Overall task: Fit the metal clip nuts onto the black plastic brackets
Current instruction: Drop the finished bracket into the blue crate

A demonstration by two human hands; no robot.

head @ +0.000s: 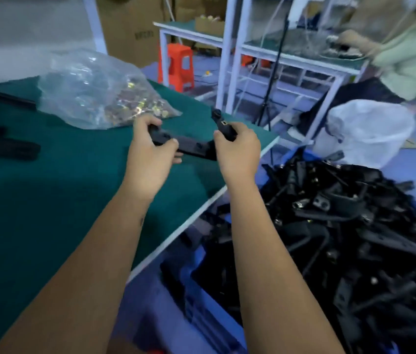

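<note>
Dim, bluish indoor light. Motion blur smears the whole frame, worst at the far shelving and right side. Wide-angle bending bows the edges. Soft glare whitens the plastic bag [92,88] on the desk [48,200].

The tabletop [48,190] wears a matt green cloth, felt-like, with a smooth white edge. On it, at its far side, a bag [92,83] of clear glossy plastic film holds shiny brass-toned metal clip nuts [138,106]. The bracket [191,148] over the tabletop's right edge is matt black plastic. Right of the tabletop, the heaped brackets [355,226] are the same dull black plastic, with small bright metal spots
</note>
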